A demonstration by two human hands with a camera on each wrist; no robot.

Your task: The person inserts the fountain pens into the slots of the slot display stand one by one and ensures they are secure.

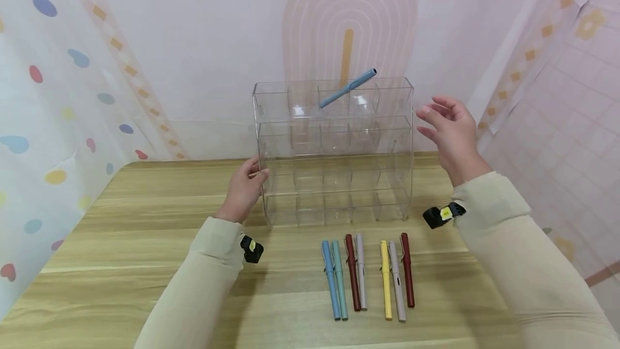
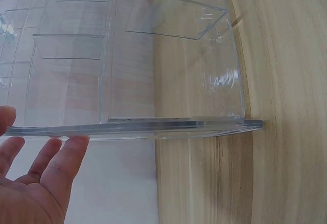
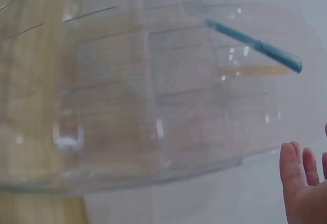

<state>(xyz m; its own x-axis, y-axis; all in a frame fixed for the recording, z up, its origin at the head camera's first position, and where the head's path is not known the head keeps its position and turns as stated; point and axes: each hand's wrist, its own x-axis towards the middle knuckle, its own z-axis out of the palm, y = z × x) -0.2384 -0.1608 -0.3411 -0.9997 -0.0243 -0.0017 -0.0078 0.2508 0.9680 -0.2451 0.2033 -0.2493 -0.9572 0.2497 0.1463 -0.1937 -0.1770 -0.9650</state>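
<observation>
Seven pens (image 1: 353,276) lay on the worktop (image 1: 145,263) in the head view, before a clear organizer (image 1: 334,147) with a blue-grey pen (image 1: 347,88) slanted across its top. From the left wrist, the left hand (image 2: 43,188) held the organizer's side between thumb and fingers. From the right wrist, the right hand (image 3: 302,191) was empty, fingers loosely extended, near the organizer's other side.

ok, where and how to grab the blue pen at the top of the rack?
Probably pinch the blue pen near its raised end, coming from above and the person's right. It slants up to the right, leaving that end above the rack's top rim; the right hand, holding nothing, is on that side.
</observation>
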